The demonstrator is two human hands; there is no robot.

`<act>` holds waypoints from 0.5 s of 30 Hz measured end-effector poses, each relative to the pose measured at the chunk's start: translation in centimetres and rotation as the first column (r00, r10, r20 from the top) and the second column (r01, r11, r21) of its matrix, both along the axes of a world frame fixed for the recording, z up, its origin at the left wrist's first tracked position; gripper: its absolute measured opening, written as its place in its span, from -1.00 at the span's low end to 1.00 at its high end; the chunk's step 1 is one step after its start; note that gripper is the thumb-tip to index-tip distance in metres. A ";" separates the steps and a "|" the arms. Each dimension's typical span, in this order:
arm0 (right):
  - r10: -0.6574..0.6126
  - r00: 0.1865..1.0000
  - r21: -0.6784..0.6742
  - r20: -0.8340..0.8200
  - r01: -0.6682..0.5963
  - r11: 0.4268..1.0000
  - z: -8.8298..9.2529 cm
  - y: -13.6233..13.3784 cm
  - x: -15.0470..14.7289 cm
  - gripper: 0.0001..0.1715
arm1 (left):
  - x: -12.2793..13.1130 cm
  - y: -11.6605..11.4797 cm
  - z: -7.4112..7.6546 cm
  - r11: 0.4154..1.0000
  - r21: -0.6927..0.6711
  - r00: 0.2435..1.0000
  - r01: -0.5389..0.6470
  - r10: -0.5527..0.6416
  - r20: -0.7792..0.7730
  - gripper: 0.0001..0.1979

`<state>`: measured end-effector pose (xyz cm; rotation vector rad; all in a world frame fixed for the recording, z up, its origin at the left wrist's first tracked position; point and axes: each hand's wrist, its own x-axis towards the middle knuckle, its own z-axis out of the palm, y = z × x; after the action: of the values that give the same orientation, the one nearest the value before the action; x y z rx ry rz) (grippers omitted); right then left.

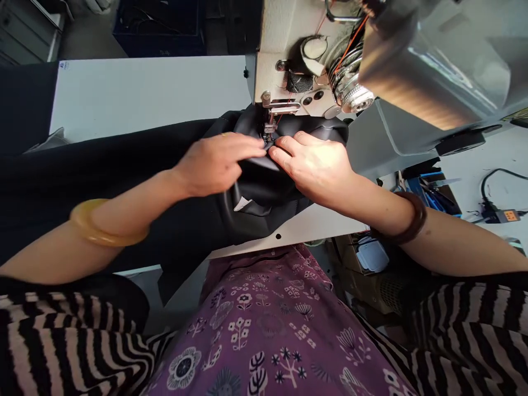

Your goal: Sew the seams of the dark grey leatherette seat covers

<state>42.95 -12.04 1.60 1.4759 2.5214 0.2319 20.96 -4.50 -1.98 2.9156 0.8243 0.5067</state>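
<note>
Left hand: the left hand [214,165] rests on a black smooth fabric [259,190]. Its fingers [247,144] are straight and close together, the tips nipping a fold of it.
Right hand: the right hand [315,165] lies on the same fabric. Its fingers [289,144] are bent, the tips closed on the fold and almost meeting the left fingers.
Edges: the fold sits at both sets of fingertips, right under a small metal presser foot [269,131]. Behind the palms, the fabric hangs over the counter's near edge.
Open room: a cream metal sewing machine [284,49] stands close beyond the fingers. Bare surface opens beyond and left of the left fingers.
Surface: a white flat counter [144,93].
Room: a black cable with an orange plug [509,215] lies well right of the right fingers.
</note>
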 end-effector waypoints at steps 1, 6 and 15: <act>-0.011 1.000 -0.009 -0.009 0.011 1.000 0.0 0.0 0.0 -0.50 | -1.5 1.4 -0.1 0.997 -0.007 0.996 -0.077 0.077 0.046 -0.57; -0.073 0.997 -0.037 -0.020 0.073 0.997 0.2 0.4 -0.2 -0.35 | -6.1 3.9 -4.8 0.931 -0.131 0.894 -0.341 0.278 -0.352 -0.47; -0.070 0.997 -0.036 -0.011 0.070 0.997 -0.1 0.8 -0.1 -0.45 | -6.3 0.1 -4.9 0.973 -0.012 0.966 -0.229 0.226 -0.124 -0.75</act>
<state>42.84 -11.26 1.46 1.5529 2.4647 0.1662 14.65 -4.42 -6.93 2.8663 1.1821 0.3301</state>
